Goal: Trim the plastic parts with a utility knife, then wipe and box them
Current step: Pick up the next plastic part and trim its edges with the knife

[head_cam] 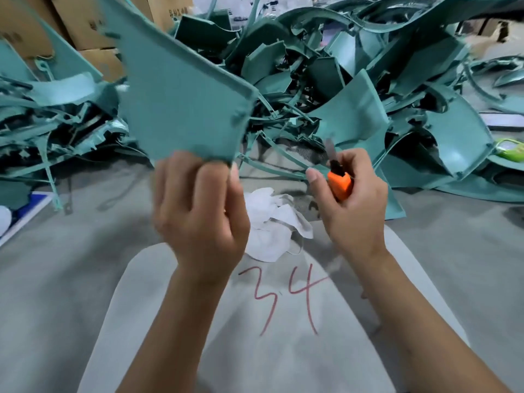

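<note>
Left hand [198, 211]: fingers clamped on lower edge of teal plastic panel [181, 95], raised centre-left. Right hand [351, 205]: gripping orange utility knife [338, 182], centre-right. White cloth [272, 225]: between hands, below.

Your surroundings: cardboard boxes [93, 26] stacked far left behind pile. Grey floor [453, 251] underfoot. Pale garment [283, 350] at bottom centre, red "34" [286, 296] handwritten on it. Green-yellow object [510, 148] at right edge, partly hidden, unidentifiable.
</note>
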